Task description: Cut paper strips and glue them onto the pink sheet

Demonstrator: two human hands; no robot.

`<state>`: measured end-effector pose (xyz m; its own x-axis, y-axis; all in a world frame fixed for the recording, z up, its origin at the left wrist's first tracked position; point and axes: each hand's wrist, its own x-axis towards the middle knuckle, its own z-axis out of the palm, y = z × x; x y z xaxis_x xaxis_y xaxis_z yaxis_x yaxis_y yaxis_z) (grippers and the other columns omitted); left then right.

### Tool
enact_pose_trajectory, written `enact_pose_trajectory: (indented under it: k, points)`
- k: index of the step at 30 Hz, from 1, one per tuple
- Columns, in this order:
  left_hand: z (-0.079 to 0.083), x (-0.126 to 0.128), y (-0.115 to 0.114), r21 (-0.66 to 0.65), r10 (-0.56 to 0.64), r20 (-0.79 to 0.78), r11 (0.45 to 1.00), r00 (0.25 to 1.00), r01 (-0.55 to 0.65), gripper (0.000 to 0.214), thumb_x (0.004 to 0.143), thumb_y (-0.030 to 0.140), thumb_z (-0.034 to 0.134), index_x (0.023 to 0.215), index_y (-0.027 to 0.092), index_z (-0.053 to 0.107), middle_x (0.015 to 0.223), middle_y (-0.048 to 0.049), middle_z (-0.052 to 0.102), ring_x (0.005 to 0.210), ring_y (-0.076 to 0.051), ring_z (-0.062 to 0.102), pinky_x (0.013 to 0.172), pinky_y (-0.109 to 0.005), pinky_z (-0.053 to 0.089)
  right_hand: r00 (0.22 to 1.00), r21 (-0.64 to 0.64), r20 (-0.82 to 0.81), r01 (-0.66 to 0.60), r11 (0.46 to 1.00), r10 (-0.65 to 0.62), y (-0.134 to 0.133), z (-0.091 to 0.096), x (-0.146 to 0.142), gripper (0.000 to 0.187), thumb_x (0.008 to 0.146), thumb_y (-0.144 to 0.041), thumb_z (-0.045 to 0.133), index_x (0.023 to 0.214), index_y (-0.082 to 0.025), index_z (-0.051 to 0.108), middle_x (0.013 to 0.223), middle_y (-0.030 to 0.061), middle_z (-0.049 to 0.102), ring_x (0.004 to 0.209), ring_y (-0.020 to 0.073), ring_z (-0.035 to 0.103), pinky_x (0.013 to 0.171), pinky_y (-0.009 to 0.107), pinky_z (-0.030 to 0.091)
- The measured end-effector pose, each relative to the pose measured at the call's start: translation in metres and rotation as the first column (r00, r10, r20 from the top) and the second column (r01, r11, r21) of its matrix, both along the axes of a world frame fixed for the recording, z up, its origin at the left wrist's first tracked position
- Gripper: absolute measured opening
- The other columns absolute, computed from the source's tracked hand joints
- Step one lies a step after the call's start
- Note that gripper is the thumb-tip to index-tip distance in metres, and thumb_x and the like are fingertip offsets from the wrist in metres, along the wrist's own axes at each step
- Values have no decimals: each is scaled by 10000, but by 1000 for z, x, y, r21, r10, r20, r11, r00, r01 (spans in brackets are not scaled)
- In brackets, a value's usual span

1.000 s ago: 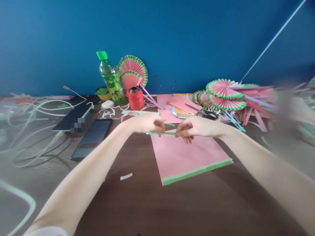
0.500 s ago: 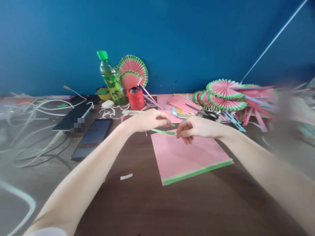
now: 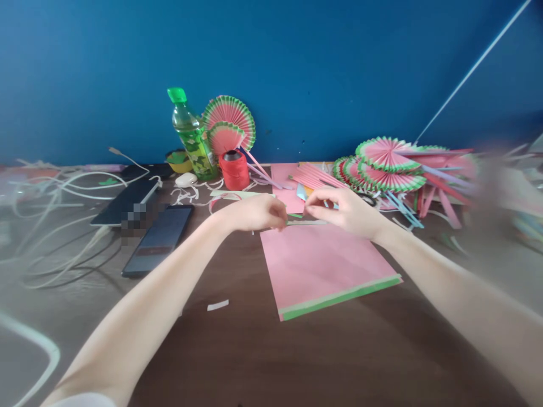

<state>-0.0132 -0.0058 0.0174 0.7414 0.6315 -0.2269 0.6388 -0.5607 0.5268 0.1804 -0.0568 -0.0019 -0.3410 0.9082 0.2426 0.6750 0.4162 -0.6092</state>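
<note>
On the brown table (image 3: 237,350) lies 1 flat pink sheet (image 3: 326,254), plain, with a pale-and-green band (image 3: 339,299) along its near edge. That edge faces the person, slanting up to the right. The right hand (image 3: 341,209) is by the far right corner, thumb and forefinger nearly meeting; the left hand (image 3: 258,213) has curled fingers. What either grips, I cannot tell. Between them 1 thin pale strip (image 3: 307,222) runs lengthwise left to right, near the far edge.
</note>
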Motion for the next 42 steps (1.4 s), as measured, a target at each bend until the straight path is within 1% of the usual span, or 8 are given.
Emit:
enact_pose_trajectory:
  k: [5,8,14,20,25,30,36,42]
  points:
    - [5,4,-7,-70,16,51,997,999,-12,187,681,215,499,789,180,648,747,12,655,651,-107,539,567,-215,338,991,-97,85,-98,990,106,-7,-1,-6,152,753,-185,483,745,-158,632,704,19,631,615,118,513,580,239,355]
    - [7,5,-10,-87,20,69,996,997,-14,184,679,210,515,800,186,652,773,17,663,695,-111,557,596,-217,353,992,-96,81,-93,991,101,-7,-3,-7,147,746,-173,491,750,-160,637,733,24,646,634,123,527,586,236,365]
    - [9,7,-15,-108,8,105,994,994,3,225,698,180,476,818,186,667,777,21,675,768,-122,584,630,-220,367,993,-116,54,-97,988,104,-7,-4,-8,139,745,-169,492,739,-157,630,686,13,627,576,105,495,540,224,348]
    - [9,7,-16,-75,43,103,997,994,-35,170,688,225,535,777,182,674,739,21,672,737,-126,577,637,-228,366,994,-136,34,-95,986,100,-7,-4,-8,117,749,-179,502,730,-154,615,641,-3,593,536,86,454,513,213,321]
    - [5,8,-14,-47,36,139,998,990,-30,155,695,239,538,723,174,676,722,18,664,698,-117,568,603,-222,355,996,-142,59,-57,988,66,-7,-4,-10,124,754,-221,507,713,-153,602,608,-7,560,522,87,435,505,217,310]
    - [4,8,-14,-59,55,155,997,986,-46,149,687,227,546,740,176,677,706,14,661,696,-124,570,607,-228,363,995,-132,83,-36,991,47,-9,-3,-12,103,738,-174,482,716,-156,582,650,3,578,572,104,475,535,221,329]
    - [5,7,-14,-102,61,163,994,985,-44,152,683,227,549,745,181,680,707,14,663,713,-129,575,620,-227,371,993,-141,81,-71,987,83,-8,-2,-9,123,733,-153,474,745,-159,597,684,9,602,594,107,492,555,222,347]
    - [0,8,-13,-1,38,169,999,985,-38,163,682,231,528,681,176,681,650,16,636,594,-97,510,539,-220,313,993,-148,86,-62,987,75,-8,-3,-9,120,753,-202,491,735,-159,601,649,1,591,553,98,473,523,218,332]
